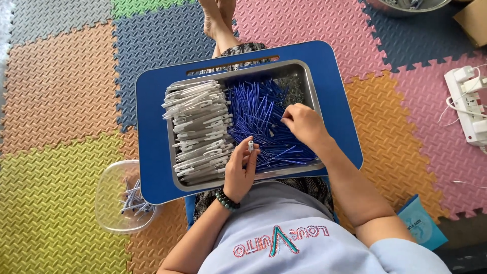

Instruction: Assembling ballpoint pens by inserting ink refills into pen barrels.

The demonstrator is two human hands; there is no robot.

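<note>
floor: coloured interlocking foam mats point(61, 91) | right: white power strip point(469, 104), perhaps plugged

One metal tray point(310, 81) sits on one blue lap desk point(152, 116), holding two heaps too dense to count: white pen barrels point(198, 132) on the left, blue refills point(258, 119) on the right. Two hands work there, left hand point(239, 170) pinching one white piece point(250, 146), right hand point(303, 123) among refills. One clear bowl point(109, 200) sits near left; one power strip point(469, 104) far right.

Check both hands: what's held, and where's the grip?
Left hand holds a white pen barrel upright, grip on its lower part, top end showing. Right hand pinches among the blue refills in the tray; whether it holds one cannot be told.
</note>
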